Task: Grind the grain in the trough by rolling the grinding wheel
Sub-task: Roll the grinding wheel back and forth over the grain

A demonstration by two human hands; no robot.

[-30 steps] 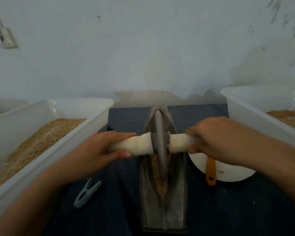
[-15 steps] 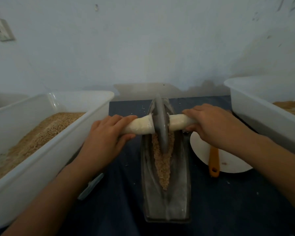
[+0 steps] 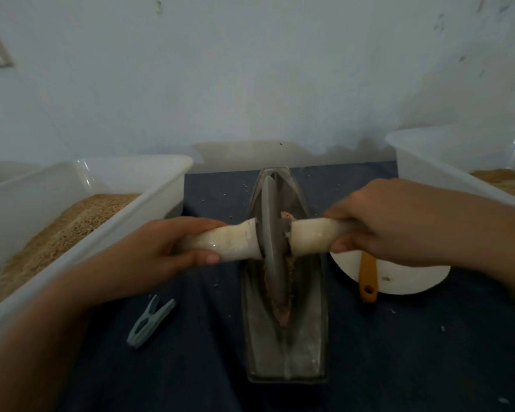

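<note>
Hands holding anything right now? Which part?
Both grip the grinding wheel by its pale axle handles: left hand on the left handle, right hand on the right handle. Neither touches the disc.

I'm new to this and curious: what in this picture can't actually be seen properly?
- Head view: the handle ends are hidden inside the left hand and right hand.
- Grain beneath the grinding wheel is hidden by it.
- Right bin is cut off by the frame edge.

Dull grey metal trough (image 3: 309, 346), glossy white plastic tubs (image 3: 149, 185), matt cloth (image 3: 399, 352).
</note>
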